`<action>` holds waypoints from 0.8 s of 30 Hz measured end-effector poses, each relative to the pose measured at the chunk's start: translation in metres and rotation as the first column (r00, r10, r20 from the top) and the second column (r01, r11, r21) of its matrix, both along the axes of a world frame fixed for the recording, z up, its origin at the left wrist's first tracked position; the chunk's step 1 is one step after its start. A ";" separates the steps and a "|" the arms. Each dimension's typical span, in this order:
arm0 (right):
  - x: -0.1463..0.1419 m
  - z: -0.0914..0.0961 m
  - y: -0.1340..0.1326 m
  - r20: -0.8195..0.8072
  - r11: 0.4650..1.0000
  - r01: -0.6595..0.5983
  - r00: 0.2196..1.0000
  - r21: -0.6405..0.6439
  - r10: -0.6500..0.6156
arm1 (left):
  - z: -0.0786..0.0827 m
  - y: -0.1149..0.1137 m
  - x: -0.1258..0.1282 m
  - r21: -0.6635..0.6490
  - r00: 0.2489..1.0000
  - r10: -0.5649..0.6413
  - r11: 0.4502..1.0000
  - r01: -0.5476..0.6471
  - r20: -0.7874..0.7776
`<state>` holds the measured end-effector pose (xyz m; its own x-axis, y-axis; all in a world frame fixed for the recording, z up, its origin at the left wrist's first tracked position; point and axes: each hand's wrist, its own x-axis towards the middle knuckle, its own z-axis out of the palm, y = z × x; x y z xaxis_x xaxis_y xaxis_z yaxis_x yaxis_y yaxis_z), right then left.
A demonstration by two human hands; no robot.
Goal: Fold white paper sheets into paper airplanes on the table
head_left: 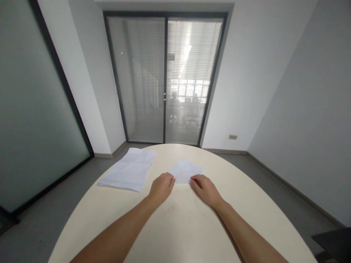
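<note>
A small folded sheet of white paper [184, 171] lies on the table between my two hands, its far side narrowing away from me. My left hand [162, 185] is closed, thumb and fingers pinching the paper's near left corner. On the other side, my right hand [204, 188] pinches the near right corner in the same way, fingers curled. Both forearms reach in from the bottom of the view. To the left of my left hand rests a larger stack of creased white paper [128, 170], apart from the hand.
The round cream table [175, 226] fills the lower middle, its curved edge dropping to a grey floor [49, 204]. Beyond it stand glass doors with blinds [164, 80]. A frosted panel is at left, and a dark object [336, 241] sits at the lower right.
</note>
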<state>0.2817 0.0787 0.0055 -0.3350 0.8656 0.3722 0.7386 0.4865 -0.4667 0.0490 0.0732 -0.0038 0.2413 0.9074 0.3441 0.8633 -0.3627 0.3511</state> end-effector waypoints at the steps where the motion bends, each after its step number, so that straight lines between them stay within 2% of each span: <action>1: 0.000 -0.001 0.001 -0.002 1.000 -0.002 1.000 0.003 0.002 | 0.000 0.000 0.000 0.006 1.000 0.009 1.000 -0.009 -0.009; 8: 0.002 -0.004 0.002 -0.024 1.000 -0.025 0.999 0.009 0.026 | -0.003 0.002 -0.002 0.021 0.999 0.036 0.999 -0.035 -0.039; 13: 0.001 -0.005 0.001 -0.015 0.995 -0.095 0.995 0.034 0.096 | 0.000 0.001 -0.002 0.003 0.998 0.049 0.999 -0.049 -0.038; 24: -0.002 -0.002 -0.003 0.009 0.989 -0.149 0.989 -0.019 0.149 | 0.001 -0.001 -0.002 0.002 0.998 0.068 0.998 -0.068 -0.019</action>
<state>0.2800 0.0759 0.0037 -0.4642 0.8127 0.3523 0.6635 0.5825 -0.4695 0.0466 0.0720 -0.0026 0.1854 0.9214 0.3417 0.8924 -0.3034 0.3339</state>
